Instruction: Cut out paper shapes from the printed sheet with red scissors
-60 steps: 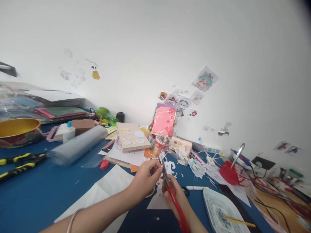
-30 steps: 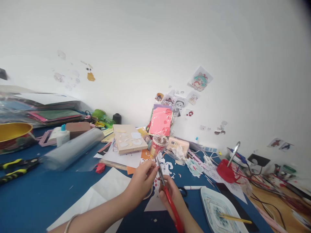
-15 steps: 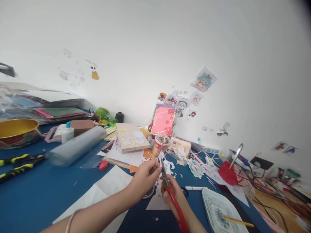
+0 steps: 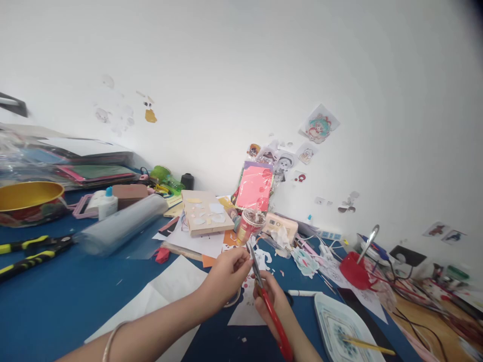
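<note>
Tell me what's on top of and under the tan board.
Pale paper-like pieces lie on the tan board. White paper sticks out beneath its near edge; whatever else the board covers cannot be seen.

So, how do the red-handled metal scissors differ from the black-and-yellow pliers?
The red-handled scissors have long, slim grey blades; the black-and-yellow pliers have a short, dark head. The scissors are held in the right hand; the pliers lie on the blue tabletop. The scissors' blades point forward; the pliers' head points right. Both are hinged hand tools.
</note>
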Motion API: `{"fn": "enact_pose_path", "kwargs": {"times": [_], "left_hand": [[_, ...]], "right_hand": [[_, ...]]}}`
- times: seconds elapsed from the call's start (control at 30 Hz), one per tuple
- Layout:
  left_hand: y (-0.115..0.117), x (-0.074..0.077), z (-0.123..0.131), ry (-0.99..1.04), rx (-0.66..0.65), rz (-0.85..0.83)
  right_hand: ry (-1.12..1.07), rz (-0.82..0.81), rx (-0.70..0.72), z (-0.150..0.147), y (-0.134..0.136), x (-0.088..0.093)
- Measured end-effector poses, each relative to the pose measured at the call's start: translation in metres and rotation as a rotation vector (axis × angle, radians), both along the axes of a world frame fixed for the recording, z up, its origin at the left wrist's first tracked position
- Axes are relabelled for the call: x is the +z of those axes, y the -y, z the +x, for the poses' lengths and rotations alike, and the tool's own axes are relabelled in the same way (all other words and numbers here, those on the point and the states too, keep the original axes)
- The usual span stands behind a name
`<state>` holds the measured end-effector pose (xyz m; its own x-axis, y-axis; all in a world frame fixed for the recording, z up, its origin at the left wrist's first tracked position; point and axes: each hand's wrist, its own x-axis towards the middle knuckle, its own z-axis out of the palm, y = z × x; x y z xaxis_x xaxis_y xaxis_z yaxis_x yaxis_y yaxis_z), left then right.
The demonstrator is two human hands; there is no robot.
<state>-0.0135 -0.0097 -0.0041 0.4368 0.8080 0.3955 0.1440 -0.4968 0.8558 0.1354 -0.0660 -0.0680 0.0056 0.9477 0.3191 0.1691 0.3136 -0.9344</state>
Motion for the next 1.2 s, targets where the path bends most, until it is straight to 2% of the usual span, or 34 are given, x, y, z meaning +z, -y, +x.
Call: {"fn": "enact_pose_path", "kwargs": {"times": [0.23, 0.57, 0.77, 1.2], "left_hand": [[0.005, -0.006, 0.003, 0.034, -0.012, -0.001], [0.005, -0.009, 0.006, 0.077, 0.101, 0.043], [0.004, -0.007, 0.004, 0.072, 0.115, 0.013], [-0.001, 0.002, 0.0, 0.043, -0.009, -0.025]], "right_hand": [[-0.021, 0.006, -0.07, -0.003, -0.002, -0.005], [0.066, 0.021, -0.117, 0.001, -0.008, -0.022], [0.109, 0.041, -0.103, -0.001, -0.005, -0.015], [-0.034, -0.001, -0.009, -0.006, 0.0, -0.001]]}}
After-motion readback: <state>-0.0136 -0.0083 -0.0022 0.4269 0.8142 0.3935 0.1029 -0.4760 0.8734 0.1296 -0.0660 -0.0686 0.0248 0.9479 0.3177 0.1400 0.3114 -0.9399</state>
